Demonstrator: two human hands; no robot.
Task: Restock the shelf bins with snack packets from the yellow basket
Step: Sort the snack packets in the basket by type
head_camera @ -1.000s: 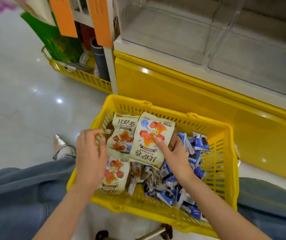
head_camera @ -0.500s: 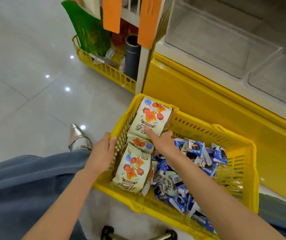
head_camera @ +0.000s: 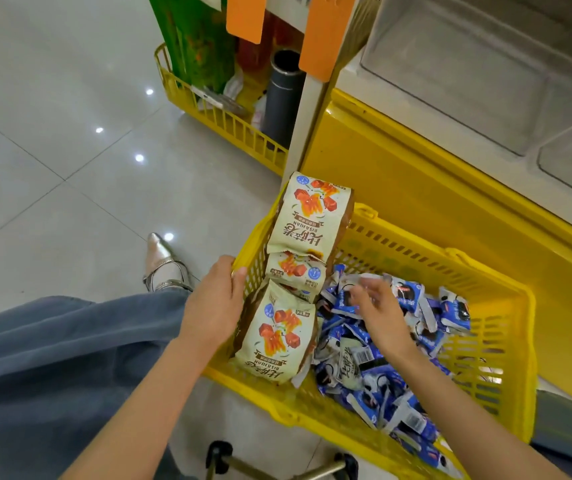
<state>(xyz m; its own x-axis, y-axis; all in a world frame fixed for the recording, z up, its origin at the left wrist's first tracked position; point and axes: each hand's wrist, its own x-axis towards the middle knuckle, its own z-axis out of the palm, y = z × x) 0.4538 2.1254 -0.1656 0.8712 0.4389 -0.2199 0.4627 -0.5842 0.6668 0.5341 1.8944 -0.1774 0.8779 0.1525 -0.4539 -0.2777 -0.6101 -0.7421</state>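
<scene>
The yellow basket (head_camera: 501,320) sits low in front of me. Three cream snack bags with red pictures (head_camera: 307,216) line its left side. A heap of small blue and white packets (head_camera: 416,306) fills the rest. My left hand (head_camera: 217,306) grips the basket's left rim, thumb over the edge. My right hand (head_camera: 379,311) hovers over the blue packets with fingers spread and slightly blurred, holding nothing that I can see. Clear shelf bins (head_camera: 468,74) stand at the upper right, above a yellow base (head_camera: 416,188).
A second yellow basket (head_camera: 222,116) with a green bag and a grey tube stands on the floor beyond. Orange tags (head_camera: 322,32) hang from the shelf post. A silver shoe (head_camera: 159,258) and blue-grey trouser legs lie at the left. Glossy tiles cover the left.
My right hand let go of the top cream bag, which now leans on the basket's far-left corner, and moved right over the blue packets. My left hand closed on the rim.
</scene>
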